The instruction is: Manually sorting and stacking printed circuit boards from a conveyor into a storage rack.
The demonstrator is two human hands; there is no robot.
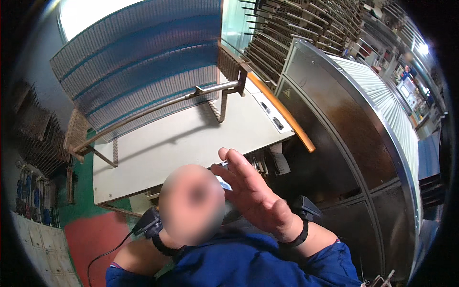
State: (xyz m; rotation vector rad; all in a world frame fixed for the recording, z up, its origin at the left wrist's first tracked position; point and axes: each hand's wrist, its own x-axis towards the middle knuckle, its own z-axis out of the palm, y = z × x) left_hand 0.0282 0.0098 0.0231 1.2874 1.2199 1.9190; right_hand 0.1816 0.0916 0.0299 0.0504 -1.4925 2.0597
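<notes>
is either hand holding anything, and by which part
It cannot be told: a small white piece shows between the blurred left hand and the right hand, but no clear grip on it is visible.

We get blown-out glare at upper-left pane (79,19), lamp (423,49) flaring upper right. Table (143,165) bright, shadow-streaked; cabinet (344,162) dim. Our left hand (191,205) heavily blurred. Fisheye bends edges, corners black.

Rack (148,62) on table (158,160); bar (283,112) between table and cabinet (330,129) at right; lockers (40,248) far left.
</notes>
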